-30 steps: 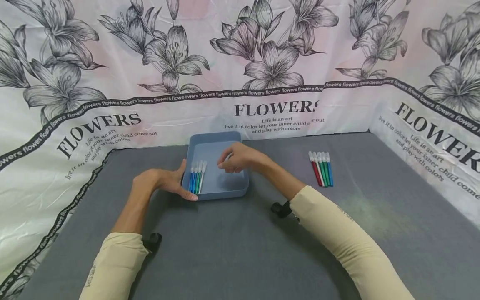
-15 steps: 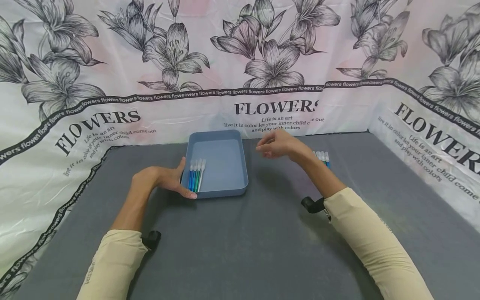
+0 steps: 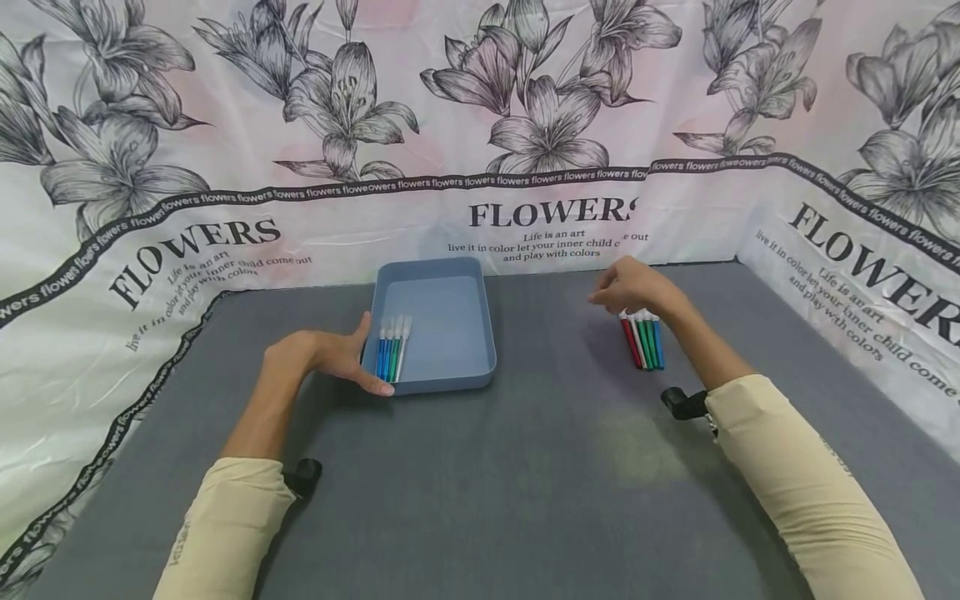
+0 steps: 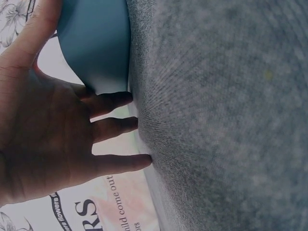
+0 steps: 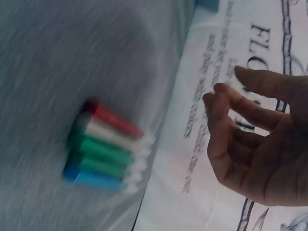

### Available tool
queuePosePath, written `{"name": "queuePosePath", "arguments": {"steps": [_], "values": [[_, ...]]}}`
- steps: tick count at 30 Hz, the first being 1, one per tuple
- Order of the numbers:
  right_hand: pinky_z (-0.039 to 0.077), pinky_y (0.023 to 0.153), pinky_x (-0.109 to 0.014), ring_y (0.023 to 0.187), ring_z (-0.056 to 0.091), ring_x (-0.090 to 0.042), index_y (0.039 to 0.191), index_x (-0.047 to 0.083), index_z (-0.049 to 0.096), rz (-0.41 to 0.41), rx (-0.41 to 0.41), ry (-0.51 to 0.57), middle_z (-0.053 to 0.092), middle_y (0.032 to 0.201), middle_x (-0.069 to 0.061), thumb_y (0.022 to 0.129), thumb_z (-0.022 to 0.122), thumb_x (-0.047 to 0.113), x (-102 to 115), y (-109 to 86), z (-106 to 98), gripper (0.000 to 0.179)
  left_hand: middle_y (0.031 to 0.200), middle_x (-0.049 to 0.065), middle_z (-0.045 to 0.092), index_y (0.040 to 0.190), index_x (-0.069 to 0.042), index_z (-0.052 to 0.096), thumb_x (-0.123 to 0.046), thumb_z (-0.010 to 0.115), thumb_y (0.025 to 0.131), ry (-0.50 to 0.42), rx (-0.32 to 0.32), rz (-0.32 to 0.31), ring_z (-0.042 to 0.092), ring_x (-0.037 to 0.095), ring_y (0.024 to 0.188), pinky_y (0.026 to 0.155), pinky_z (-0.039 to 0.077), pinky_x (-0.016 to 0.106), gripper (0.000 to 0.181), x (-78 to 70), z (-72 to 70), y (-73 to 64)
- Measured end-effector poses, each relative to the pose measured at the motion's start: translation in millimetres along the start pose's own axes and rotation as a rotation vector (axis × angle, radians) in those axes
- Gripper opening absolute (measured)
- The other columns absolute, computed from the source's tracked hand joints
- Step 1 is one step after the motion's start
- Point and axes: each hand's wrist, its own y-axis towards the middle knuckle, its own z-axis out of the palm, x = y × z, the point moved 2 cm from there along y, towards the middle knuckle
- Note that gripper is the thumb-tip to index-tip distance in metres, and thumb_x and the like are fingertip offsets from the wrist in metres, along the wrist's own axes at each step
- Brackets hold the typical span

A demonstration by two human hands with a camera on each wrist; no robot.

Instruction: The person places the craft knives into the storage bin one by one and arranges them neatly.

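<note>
A blue-grey tray (image 3: pixel 450 337) lies on the table, with several slim markers (image 3: pixel 392 350) side by side along its left part, blue, green and white. My left hand (image 3: pixel 330 358) rests at the tray's near left corner, thumb along the front edge. The left wrist view shows that hand's (image 4: pixel 53 130) fingers stretched out beside the tray wall (image 4: pixel 98 43). Right of the tray, my right hand (image 3: pixel 636 287) hovers over the capped ends of a row of markers (image 3: pixel 643 343), holding nothing. Its fingers bend loosely in the right wrist view, apart from the red, white, green and blue markers (image 5: pixel 103 149).
A grey cloth (image 3: pixel 480 483) covers the table. Behind and along both sides hangs a white curtain (image 3: pixel 420 225) printed with flowers and lettering, close to the tray's far edge.
My right hand has moved from above the tray rightward to above the loose markers. The left hand and the markers in the tray have stayed in place.
</note>
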Motion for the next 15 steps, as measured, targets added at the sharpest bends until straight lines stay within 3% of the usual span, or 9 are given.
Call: {"name": "queuePosePath", "arguments": {"steps": [3, 6, 10, 15], "values": [[0.061, 0.078, -0.041, 0.082, 0.072, -0.031, 0.111, -0.011, 0.071, 0.030, 0.029, -0.110, 0.076, 0.089, -0.020, 0.102, 0.065, 0.020, -12, -0.6, -3, 0.033, 0.173, 0.030, -0.008, 0.160, -0.005, -0.030, -0.078, 0.072, 0.080, 0.000, -0.005, -0.001, 0.010, 0.050, 0.162, 0.128, 0.017, 0.066, 0.149, -0.5, 0.6, -2.4], [0.054, 0.064, -0.032, 0.063, 0.060, -0.017, 0.090, -0.007, 0.072, 0.044, 0.056, -0.163, 0.067, 0.069, -0.008, 0.101, 0.066, 0.018, -23, 0.1, -2, 0.027, 0.172, 0.032, -0.008, 0.161, -0.004, -0.028, -0.078, 0.072, 0.081, 0.012, -0.016, -0.001, 0.007, 0.051, 0.162, 0.128, 0.015, 0.066, 0.148, -0.9, 0.1, -4.1], [0.043, 0.057, -0.026, 0.057, 0.051, -0.011, 0.084, -0.004, 0.071, 0.059, 0.070, -0.191, 0.061, 0.063, -0.002, 0.100, 0.066, 0.016, -34, 1.3, 1, 0.026, 0.171, 0.036, -0.007, 0.162, -0.003, -0.025, -0.077, 0.072, 0.081, 0.022, -0.026, 0.001, 0.001, 0.052, 0.161, 0.128, 0.013, 0.067, 0.147, -1.1, -0.7, -3.3], [0.046, 0.059, -0.027, 0.059, 0.054, -0.012, 0.081, -0.001, 0.069, 0.108, 0.068, -0.232, 0.063, 0.064, -0.003, 0.098, 0.070, 0.017, -37, 0.8, 3, 0.025, 0.171, 0.036, -0.008, 0.162, -0.002, -0.024, -0.076, 0.073, 0.082, 0.021, -0.031, -0.002, -0.001, 0.052, 0.161, 0.128, 0.012, 0.068, 0.146, -2.7, 0.7, -3.1]]}}
